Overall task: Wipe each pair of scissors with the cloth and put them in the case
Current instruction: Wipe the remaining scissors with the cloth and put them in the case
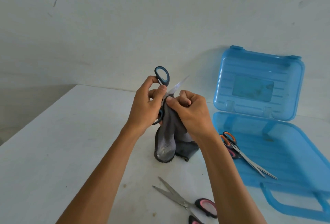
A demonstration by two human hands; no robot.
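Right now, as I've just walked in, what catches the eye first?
The two hands at centre: the left hand grips blue-handled scissors while the right hand pinches a grey cloth round the blade. To the right, a blue case lies open with orange-handled scissors inside; pink-handled scissors lie open on the table in front.

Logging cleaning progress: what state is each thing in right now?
Blue translucent plastic case: lid open.
Orange-handled steel scissors: lying in the case.
Dark-blue-handled steel scissors: blades apart, held in left hand.
Grey fabric cloth: pinched on one blade by right hand.
Pink-handled steel scissors: open, on white table.
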